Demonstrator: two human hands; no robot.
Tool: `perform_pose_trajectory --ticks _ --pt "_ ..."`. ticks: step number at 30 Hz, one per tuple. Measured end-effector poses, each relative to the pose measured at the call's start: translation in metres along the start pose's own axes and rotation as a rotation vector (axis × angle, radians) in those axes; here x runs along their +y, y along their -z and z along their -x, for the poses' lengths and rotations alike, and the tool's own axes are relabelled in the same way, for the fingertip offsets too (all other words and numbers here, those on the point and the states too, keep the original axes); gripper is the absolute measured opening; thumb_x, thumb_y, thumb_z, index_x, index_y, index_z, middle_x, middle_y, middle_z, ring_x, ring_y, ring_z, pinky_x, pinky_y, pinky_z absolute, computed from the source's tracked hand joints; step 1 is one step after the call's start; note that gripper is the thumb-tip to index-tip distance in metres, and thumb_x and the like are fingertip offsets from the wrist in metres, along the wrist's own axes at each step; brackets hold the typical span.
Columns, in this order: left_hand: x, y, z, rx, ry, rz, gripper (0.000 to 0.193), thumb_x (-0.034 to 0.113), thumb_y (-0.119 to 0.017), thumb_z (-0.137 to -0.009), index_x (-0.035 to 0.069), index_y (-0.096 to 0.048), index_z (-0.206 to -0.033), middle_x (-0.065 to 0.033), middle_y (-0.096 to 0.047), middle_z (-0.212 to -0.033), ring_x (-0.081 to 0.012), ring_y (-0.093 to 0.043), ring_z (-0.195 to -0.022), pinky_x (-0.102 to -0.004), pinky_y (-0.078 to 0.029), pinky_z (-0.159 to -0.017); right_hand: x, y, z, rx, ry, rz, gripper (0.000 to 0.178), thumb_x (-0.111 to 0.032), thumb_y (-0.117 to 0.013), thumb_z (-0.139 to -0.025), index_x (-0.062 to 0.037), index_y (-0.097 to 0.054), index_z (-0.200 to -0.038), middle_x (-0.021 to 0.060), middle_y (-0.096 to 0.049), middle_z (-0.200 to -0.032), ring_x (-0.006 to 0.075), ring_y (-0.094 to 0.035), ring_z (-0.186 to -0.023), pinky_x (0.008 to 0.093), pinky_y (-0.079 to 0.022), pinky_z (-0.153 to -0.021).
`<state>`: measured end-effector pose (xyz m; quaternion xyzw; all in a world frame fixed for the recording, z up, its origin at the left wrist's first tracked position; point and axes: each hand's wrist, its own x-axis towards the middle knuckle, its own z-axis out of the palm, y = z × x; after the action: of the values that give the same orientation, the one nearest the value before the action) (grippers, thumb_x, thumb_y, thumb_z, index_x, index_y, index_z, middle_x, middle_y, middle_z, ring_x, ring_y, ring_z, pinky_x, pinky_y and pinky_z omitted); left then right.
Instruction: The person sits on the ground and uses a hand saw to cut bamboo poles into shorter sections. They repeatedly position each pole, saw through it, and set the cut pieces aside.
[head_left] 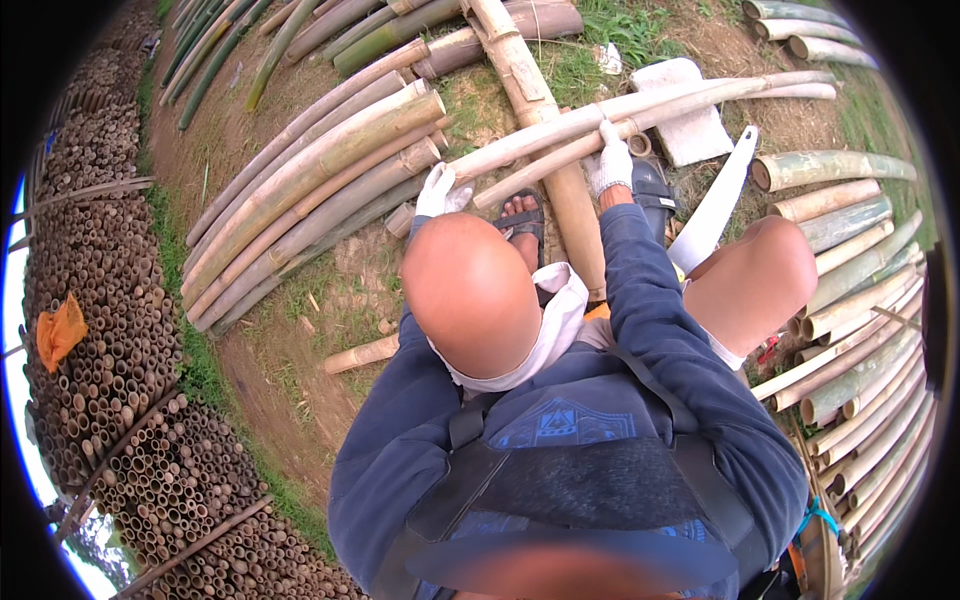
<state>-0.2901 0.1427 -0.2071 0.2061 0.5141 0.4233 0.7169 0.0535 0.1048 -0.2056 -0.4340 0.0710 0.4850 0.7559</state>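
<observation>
Two pale, slender bamboo poles lie side by side before me, slanting up to the right over a thicker bamboo log. My left hand (438,192), in a white glove, holds the near left end of the upper bamboo pole (530,138). Further right, my gloved right hand (613,163) is closed over the lower bamboo pole (550,166), one finger pointing up across the upper one. The thick bamboo log (572,215) runs between my feet. By my right knee stands a handsaw (718,196) with a broad white blade, its lower end hidden by my leg.
Cut bamboo lengths (320,190) lie in a row at left, with more bamboo poles (865,290) along the right. A white sack (682,110) rests past my right sandal (652,190). Stacked bamboo (130,360) fills the far left, with an orange cloth (62,332) on it.
</observation>
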Motion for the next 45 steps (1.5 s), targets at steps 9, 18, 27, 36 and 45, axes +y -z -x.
perform_pose_trajectory --ticks 9,18,27,36,45 --pt "0.065 -0.016 0.033 -0.320 0.062 0.349 0.059 0.061 -0.055 -0.105 0.008 -0.066 -0.129 -0.0144 -0.071 -0.122 -0.0300 -0.071 -0.083 -0.0334 -0.063 -0.060 -0.039 -0.024 0.021 -0.056 0.114 -0.098 0.037 -0.028 -0.076 -0.097 -0.0058 -0.058 -0.120 0.0084 -0.061 -0.104 0.0253 -0.063 -0.080 0.0424 -0.060 -0.072" --pt "0.140 -0.099 0.079 -0.727 -0.297 0.591 0.061 0.054 -0.045 -0.110 0.008 -0.058 -0.147 -0.0127 -0.059 -0.149 -0.0274 -0.063 -0.113 -0.0355 -0.056 -0.079 -0.147 -0.036 0.042 0.128 0.444 0.070 0.048 -0.043 -0.074 -0.093 -0.0101 -0.055 -0.123 0.0054 -0.058 -0.092 0.0217 -0.059 -0.069 0.0350 -0.053 -0.057" --pt "0.174 -0.164 0.110 -0.564 -0.739 0.256 0.068 0.005 -0.072 -0.099 0.009 -0.044 -0.160 -0.0039 -0.057 -0.149 -0.0112 -0.063 -0.104 -0.0256 -0.056 -0.084 -0.062 0.048 -0.010 0.214 0.158 0.270 0.049 -0.015 -0.083 -0.090 -0.0013 -0.056 -0.128 0.0123 -0.067 -0.103 0.0256 -0.066 -0.076 0.0415 -0.059 -0.065" --pt "0.213 -0.169 0.172 -0.158 -1.050 0.232 0.081 0.026 -0.078 -0.093 -0.003 -0.039 -0.158 -0.0193 -0.051 -0.153 -0.0286 -0.049 -0.145 -0.0433 -0.038 -0.122 -0.165 -0.063 0.076 0.404 1.346 1.261 0.085 -0.030 -0.085 -0.081 -0.0081 -0.047 -0.153 0.0253 -0.052 -0.147 0.0473 -0.042 -0.144 0.0549 -0.035 -0.120" --pt "0.326 -0.164 0.267 -0.121 -1.455 0.363 0.071 0.043 -0.052 -0.110 -0.001 -0.033 -0.162 -0.0239 -0.039 -0.165 -0.0327 -0.039 -0.153 -0.0468 -0.029 -0.128 -0.227 -0.175 0.138 -0.104 1.638 1.288 0.061 -0.018 -0.085 -0.064 -0.0132 -0.064 -0.122 0.0124 -0.062 -0.130 0.0363 -0.056 -0.127 0.0538 -0.040 -0.114"
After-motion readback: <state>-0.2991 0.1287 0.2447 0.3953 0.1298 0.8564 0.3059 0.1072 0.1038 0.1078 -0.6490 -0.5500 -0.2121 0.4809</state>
